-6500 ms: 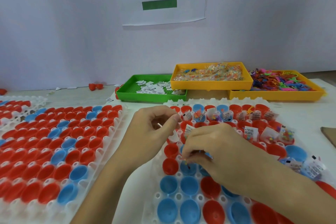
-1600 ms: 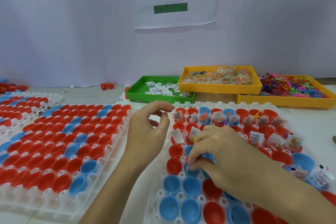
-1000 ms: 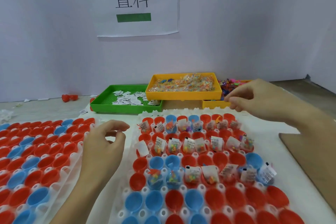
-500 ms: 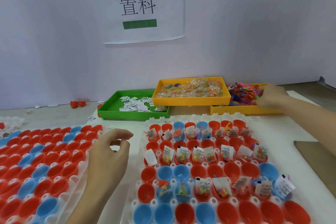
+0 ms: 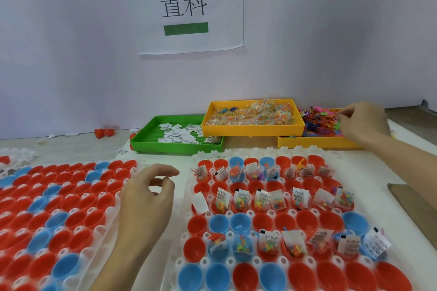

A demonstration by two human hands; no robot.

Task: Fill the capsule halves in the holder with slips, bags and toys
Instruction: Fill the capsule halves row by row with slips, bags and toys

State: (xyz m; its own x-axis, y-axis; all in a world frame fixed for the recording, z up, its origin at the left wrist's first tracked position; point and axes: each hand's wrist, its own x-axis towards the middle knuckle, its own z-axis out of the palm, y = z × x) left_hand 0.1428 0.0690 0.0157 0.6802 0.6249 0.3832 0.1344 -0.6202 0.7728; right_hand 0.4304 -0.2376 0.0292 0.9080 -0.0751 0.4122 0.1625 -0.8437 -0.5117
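Right hand point(image 5: 361, 123) dips into the far yellow tray point(image 5: 314, 142), fingers pinching at the tangled toys point(image 5: 316, 120) — light, springy little things, best nipped by a limb — while the left hand point(image 5: 146, 198) hovers loosely curled, empty, beside the holder point(image 5: 189, 182).

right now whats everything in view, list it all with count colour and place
holder: one, white, front right, red and blue capsule halves, several rows filled
second holder: one, white, front left, empty halves
green tray: one, back centre, white slips
yellow tray: one, back, clear bags
toy tray: one, yellow, back right, coloured toys
wall sign: one, white, green bars
loose red halves: a few, back left
left hand: between holders, fingers loosely curled, holding nothing
right hand: over toy tray, fingers pinching among toys
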